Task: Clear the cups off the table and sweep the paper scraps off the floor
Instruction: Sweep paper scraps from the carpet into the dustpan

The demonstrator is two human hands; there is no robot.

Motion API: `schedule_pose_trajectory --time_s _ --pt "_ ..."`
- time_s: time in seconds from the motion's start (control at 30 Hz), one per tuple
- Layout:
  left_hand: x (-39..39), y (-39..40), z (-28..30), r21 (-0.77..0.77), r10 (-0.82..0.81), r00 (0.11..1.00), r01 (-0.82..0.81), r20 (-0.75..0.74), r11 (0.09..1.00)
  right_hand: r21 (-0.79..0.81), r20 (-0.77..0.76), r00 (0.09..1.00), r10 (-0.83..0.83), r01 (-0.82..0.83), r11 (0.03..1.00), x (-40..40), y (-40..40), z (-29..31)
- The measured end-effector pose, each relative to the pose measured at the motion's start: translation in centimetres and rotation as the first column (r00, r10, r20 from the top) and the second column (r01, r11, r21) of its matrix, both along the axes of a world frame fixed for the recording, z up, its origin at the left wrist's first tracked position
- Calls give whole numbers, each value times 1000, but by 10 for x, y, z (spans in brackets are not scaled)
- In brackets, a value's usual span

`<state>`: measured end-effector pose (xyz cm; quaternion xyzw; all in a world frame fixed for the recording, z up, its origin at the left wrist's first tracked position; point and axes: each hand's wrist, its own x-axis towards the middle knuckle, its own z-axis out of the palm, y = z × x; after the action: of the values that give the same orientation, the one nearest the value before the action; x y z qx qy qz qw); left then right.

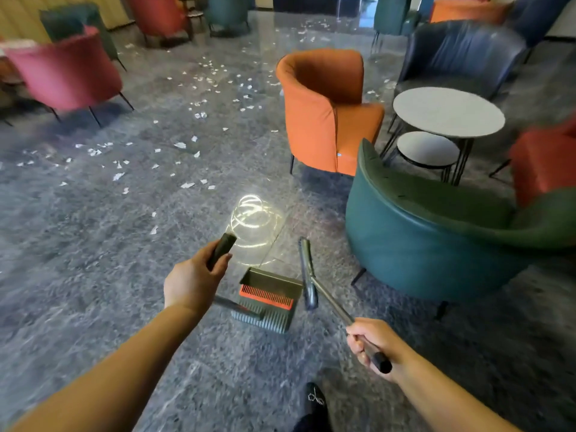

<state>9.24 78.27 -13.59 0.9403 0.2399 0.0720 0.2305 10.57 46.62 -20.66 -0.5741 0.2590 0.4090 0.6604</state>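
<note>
Many white paper scraps (184,145) lie scattered over the grey marble floor, from the left middle up to the far centre. My left hand (194,277) grips the black handle of a grey-green dustpan (269,299) with a red comb, which hangs low just in front of me. My right hand (372,339) grips the black end of a metal broom handle; the broom head (307,272) sits to the right of the dustpan. The round grey table (448,112) at the right shows no cups.
An orange armchair (327,110) and a teal armchair (436,232) stand to the right. A smaller round table (428,149) sits under the large one. A pink chair (67,70) stands at the left, more chairs at the back. My black shoe (314,400) shows at the bottom.
</note>
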Motion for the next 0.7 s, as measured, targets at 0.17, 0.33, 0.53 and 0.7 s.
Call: schedule_pose_trajectory --time_s 0.17,0.33,0.53,0.7 --pt "64 24 8 4 45 999 -45 -7 999 -21 29 997 74 -73 997 79 34 7" --pt "129 59 12 23 83 997 -83 1 996 -42 35 994 108 -106 993 151 67 15" --pt "223 115 14 12 78 997 -78 15 997 -19 20 995 102 -102 995 240 127 11" --pt "309 174 7 -1 46 999 -46 -10 999 -41 23 993 112 -111 993 321 187 10"
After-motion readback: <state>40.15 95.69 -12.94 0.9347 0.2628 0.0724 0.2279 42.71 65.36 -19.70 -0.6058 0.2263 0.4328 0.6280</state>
